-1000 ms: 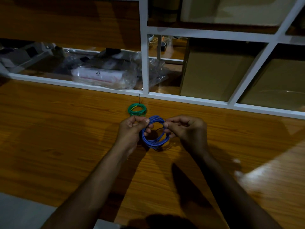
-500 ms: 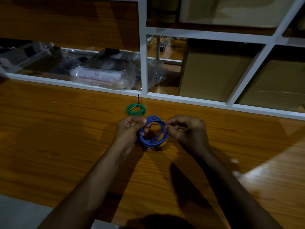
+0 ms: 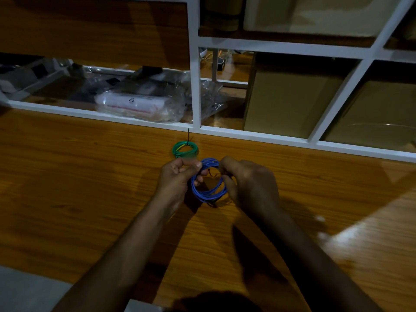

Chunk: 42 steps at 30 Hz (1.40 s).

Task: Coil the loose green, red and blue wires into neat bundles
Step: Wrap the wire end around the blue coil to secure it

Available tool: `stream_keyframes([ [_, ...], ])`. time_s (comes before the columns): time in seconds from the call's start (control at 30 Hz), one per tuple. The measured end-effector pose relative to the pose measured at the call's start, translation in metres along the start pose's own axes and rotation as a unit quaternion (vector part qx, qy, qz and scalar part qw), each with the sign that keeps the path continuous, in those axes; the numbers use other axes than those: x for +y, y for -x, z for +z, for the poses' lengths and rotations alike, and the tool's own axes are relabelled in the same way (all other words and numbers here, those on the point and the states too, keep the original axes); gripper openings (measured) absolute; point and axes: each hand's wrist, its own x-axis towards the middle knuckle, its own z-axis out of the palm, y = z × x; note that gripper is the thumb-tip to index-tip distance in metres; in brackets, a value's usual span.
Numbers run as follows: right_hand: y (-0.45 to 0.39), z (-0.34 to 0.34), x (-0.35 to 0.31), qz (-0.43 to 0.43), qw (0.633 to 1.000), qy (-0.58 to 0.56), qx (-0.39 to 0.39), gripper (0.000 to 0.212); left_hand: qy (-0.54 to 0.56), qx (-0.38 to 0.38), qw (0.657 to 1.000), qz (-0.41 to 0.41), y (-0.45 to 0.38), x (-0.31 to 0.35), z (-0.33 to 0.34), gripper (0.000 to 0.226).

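Note:
A blue wire coil (image 3: 205,192) hangs upright between my two hands above the wooden desk (image 3: 90,188). My left hand (image 3: 177,179) pinches its upper left side with thumb and fingers. My right hand (image 3: 245,183) grips its right side, fingers curled around the strands, with a thin dark tie at the fingertips. Just behind lies a green wire coil (image 3: 185,149), flat on the desk and bound by a black cable tie whose tail points up. No red wire is visible.
A white shelf frame (image 3: 195,86) runs along the desk's back edge. Behind it lie plastic-wrapped packages (image 3: 139,104) and cardboard boxes (image 3: 288,102). A grey surface (image 3: 24,291) borders the desk at the lower left.
My hands have drawn closer together on the blue coil, which has narrowed and turned more upright. The green coil has not moved.

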Motion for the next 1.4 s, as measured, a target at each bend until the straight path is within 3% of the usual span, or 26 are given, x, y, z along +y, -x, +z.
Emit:
stream_keyframes([
  [0.17,-0.002,0.007,-0.004,-0.056,0.996,0.003,0.063,0.005,0.024,-0.027,0.999,-0.014,0.004,0.005,0.004,0.042],
  [0.23,-0.001,0.008,-0.004,-0.072,0.994,-0.013,0.076,0.012,0.036,-0.03,0.999,-0.024,0.005,0.007,0.005,0.045],
  [0.43,0.003,0.015,0.002,-0.124,0.985,-0.012,0.116,0.027,0.03,-0.055,0.997,-0.047,0.01,0.015,0.005,0.036],
  [0.63,0.009,0.02,0.009,-0.24,0.956,0.057,0.161,0.006,0.034,-0.083,0.994,-0.07,0.014,0.017,0.006,0.014],
  [0.73,0.012,0.021,0.01,-0.27,0.941,0.092,0.184,0.005,0.038,-0.095,0.991,-0.083,0.016,0.02,0.006,0.009],
  [0.97,0.016,0.02,0.01,-0.288,0.929,0.068,0.222,0.004,0.036,-0.109,0.988,-0.1,0.018,0.02,0.005,0.013],
  [1.13,0.02,0.023,0.013,-0.284,0.936,0.05,0.201,0.007,0.046,-0.103,0.989,-0.099,0.017,0.022,0.005,0.036],
  [1.23,0.019,0.025,0.011,-0.226,0.957,-0.033,0.179,0.009,0.054,-0.085,0.991,-0.091,0.017,0.021,0.005,0.04],
  [1.33,0.014,0.023,0.005,-0.049,0.988,-0.091,0.119,0.017,0.047,-0.083,0.992,-0.08,0.019,0.019,0.005,0.031],
  [1.4,0.012,0.022,0.0,0.055,0.985,-0.133,0.092,0.009,0.039,-0.081,0.994,-0.068,0.021,0.019,0.007,0.023],
])
